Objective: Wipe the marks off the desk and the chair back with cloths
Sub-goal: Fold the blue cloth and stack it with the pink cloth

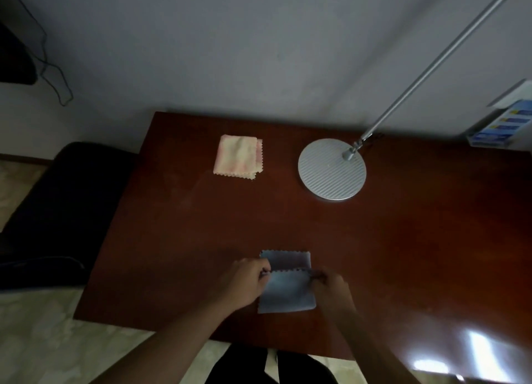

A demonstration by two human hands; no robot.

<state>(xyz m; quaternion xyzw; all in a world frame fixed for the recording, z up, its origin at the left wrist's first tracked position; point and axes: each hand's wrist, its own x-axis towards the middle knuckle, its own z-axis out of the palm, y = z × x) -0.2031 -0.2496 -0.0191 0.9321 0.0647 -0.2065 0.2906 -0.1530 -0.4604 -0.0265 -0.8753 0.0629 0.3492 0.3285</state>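
pinching blue cloth (286, 291) edge, left hand (247, 280) and right hand (331, 287), seemingly folding, near desk (403, 254) front edge

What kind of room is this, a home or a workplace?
Probably a small study or office corner, though I cannot tell which: a dark wooden desk against a plain wall, a desk lamp standing on it, and a black chair beside it.

left hand (250, 280) and right hand (331, 287) low, close together — fingers curled, both pinching.
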